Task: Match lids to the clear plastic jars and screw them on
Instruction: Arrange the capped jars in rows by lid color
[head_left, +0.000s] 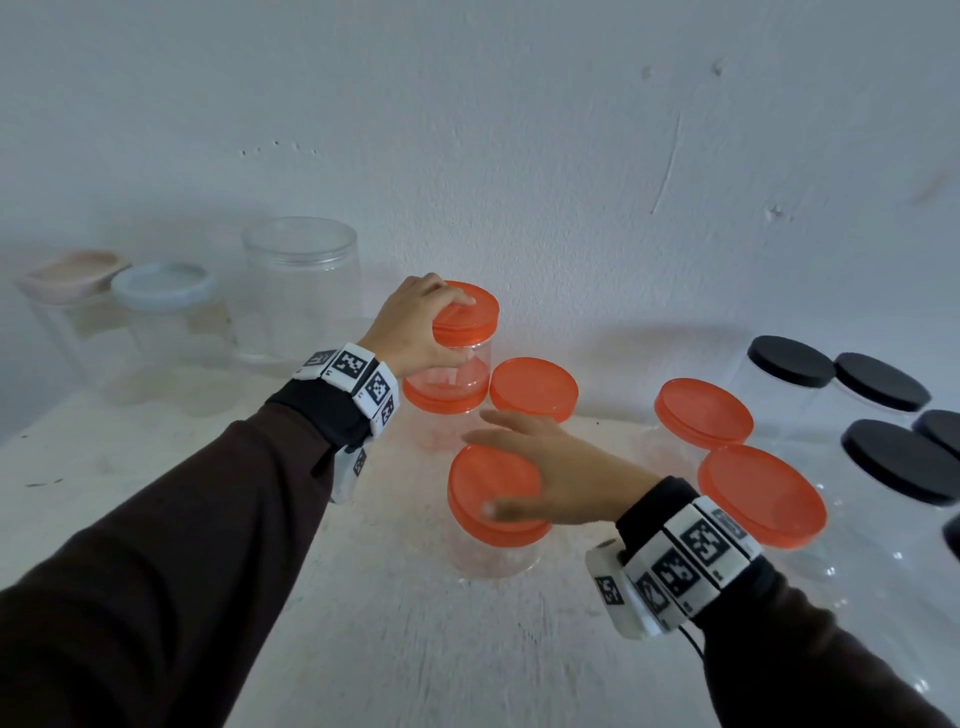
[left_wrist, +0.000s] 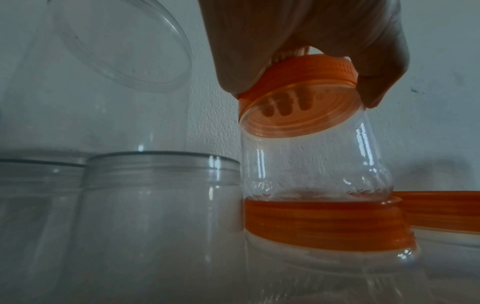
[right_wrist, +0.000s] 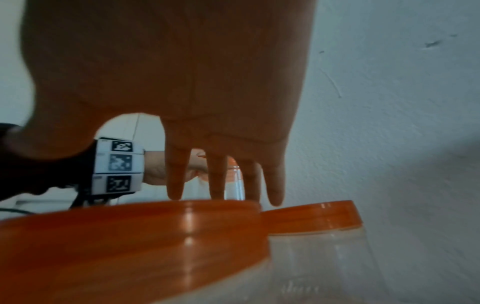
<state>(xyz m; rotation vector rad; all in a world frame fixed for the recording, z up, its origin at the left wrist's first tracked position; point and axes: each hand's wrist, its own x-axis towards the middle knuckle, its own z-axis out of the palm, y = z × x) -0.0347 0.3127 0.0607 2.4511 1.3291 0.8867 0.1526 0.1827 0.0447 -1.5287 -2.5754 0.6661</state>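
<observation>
My left hand (head_left: 460, 330) grips the orange lid (head_left: 466, 310) of a small clear jar (head_left: 462, 364) from above, fingers and thumb curled round its rim. That jar stands a little tilted on the orange lid (head_left: 445, 399) of a lower jar; the left wrist view shows the gripped lid (left_wrist: 298, 98) and the lid beneath (left_wrist: 324, 222). My right hand (head_left: 480, 473) lies spread, fingers straight, over the orange lid (head_left: 493, 519) of a nearer clear jar (head_left: 493, 558). In the right wrist view its fingertips (right_wrist: 218, 191) reach that lid's (right_wrist: 130, 236) far edge.
More orange-lidded jars stand at centre (head_left: 534, 387) and right (head_left: 704, 413), (head_left: 761, 496). Several black-lidded jars (head_left: 792, 361) crowd the far right. A tall clear jar (head_left: 301, 291), a blue-lidded jar (head_left: 163, 286) and a pink-lidded one (head_left: 72, 275) stand back left against the wall.
</observation>
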